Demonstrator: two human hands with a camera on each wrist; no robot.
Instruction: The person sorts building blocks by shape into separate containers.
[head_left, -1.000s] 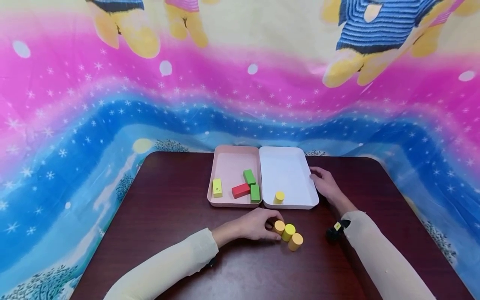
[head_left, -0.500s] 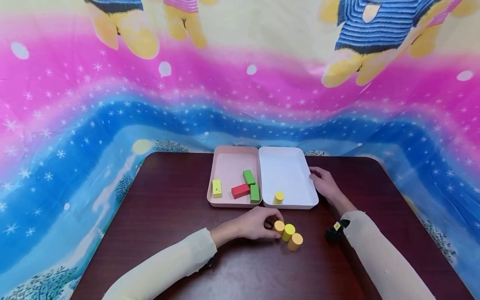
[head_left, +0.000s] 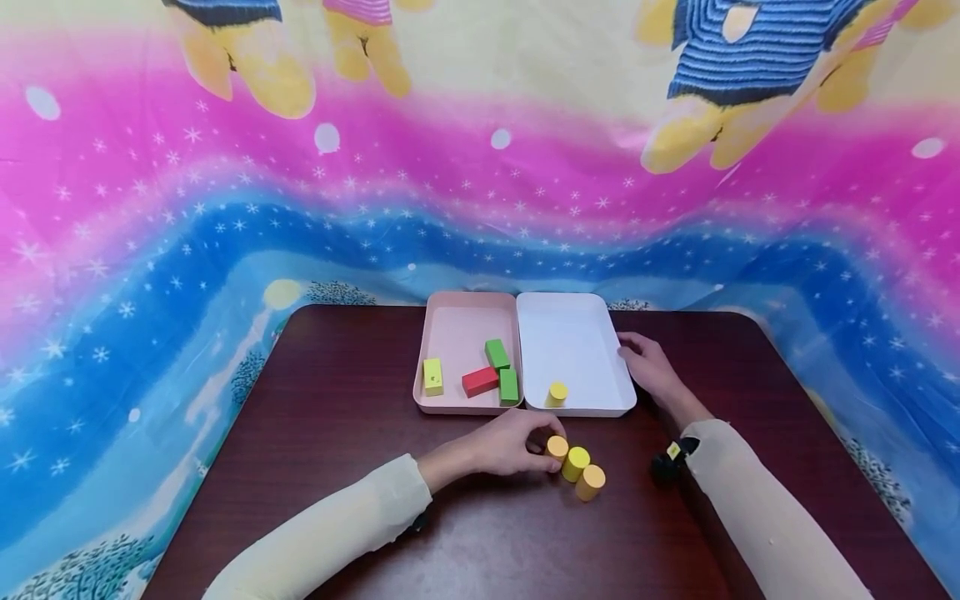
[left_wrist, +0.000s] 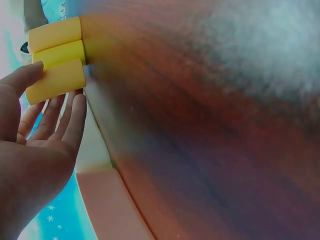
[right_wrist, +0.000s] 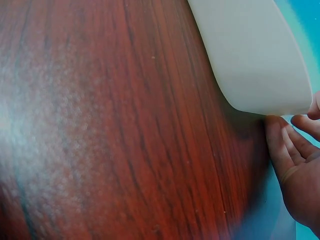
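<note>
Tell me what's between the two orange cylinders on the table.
A yellow cylinder stands between the orange cylinder at the left hand and the other orange cylinder; the head and left wrist views both show it.

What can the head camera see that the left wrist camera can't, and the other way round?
Only the head view shows the red block, two green blocks, the yellow block and the lone yellow cylinder in the white tray.

Only the left wrist view shows the palm side of the left hand.

Both show that hand, two orange cylinders with a yellow one between, both trays, including the pink tray, and the table.
</note>
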